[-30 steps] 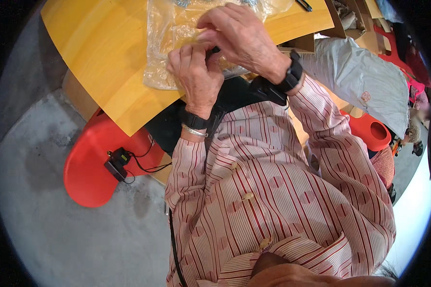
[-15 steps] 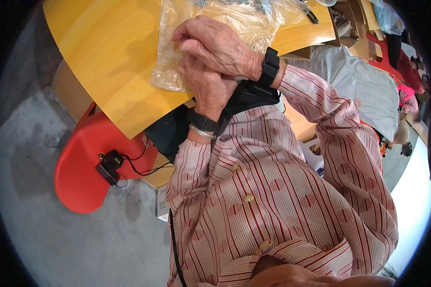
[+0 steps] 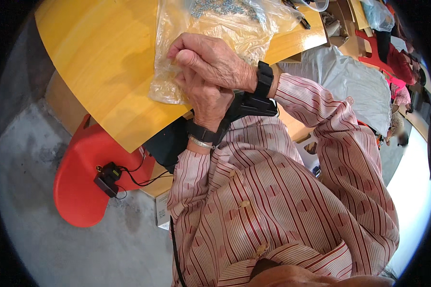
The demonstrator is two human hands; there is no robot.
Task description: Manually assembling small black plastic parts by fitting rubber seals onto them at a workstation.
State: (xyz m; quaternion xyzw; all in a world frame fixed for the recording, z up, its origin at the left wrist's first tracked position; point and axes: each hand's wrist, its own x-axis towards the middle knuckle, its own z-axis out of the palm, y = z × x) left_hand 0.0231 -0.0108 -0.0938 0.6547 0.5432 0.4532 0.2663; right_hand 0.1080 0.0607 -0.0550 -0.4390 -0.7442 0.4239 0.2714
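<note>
Flanking hands [image 3: 208,79], red chair [image 3: 79,184], black adapter [image 3: 107,177]

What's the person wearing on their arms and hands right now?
Both arms wear long sleeves striped pink and white. The right hand is bare, with a black strap at its wrist. The left hand is bare, with a black band and thin silver bracelet.

A crinkled clear plastic bag [image 3: 215,33] of small pieces lies on the yellow table [image 3: 96,62].
</note>
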